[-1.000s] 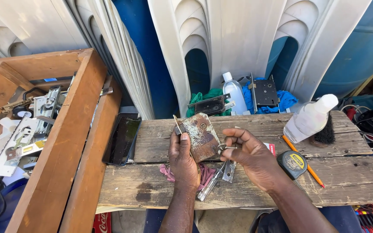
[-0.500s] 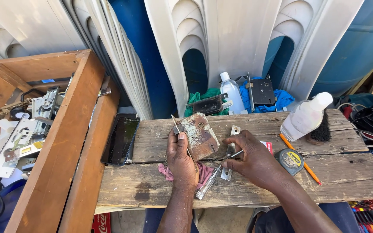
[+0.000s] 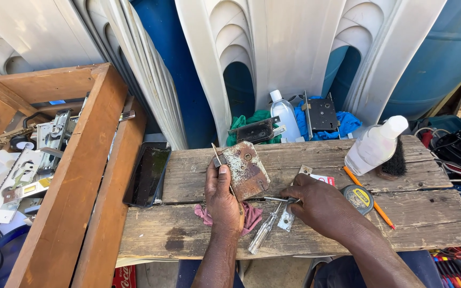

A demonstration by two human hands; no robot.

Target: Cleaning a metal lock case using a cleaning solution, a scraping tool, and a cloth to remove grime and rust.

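My left hand (image 3: 224,196) grips a rusty mortise lock case (image 3: 246,168), held upright on its edge over the wooden plank table (image 3: 305,234). My right hand (image 3: 321,205) rests low on the planks beside it, fingers closed around a thin metal rod (image 3: 273,199) that points toward the lock case. A clear-handled screwdriver (image 3: 262,233) and a small metal plate (image 3: 285,220) lie under my right hand. A pink rag (image 3: 249,217) lies beneath my left hand.
A tape measure (image 3: 358,198), an orange pencil (image 3: 370,198), a white bottle (image 3: 375,145) and a black brush (image 3: 395,164) lie at right. A dark phone (image 3: 148,175) sits at left. A wooden crate (image 3: 81,176) holds several lock parts. Two more lock cases (image 3: 321,113) stand behind.
My right hand has come down from beside the lock case to the table surface, bringing the thin metal rod with it. My left hand keeps the lock case upright.
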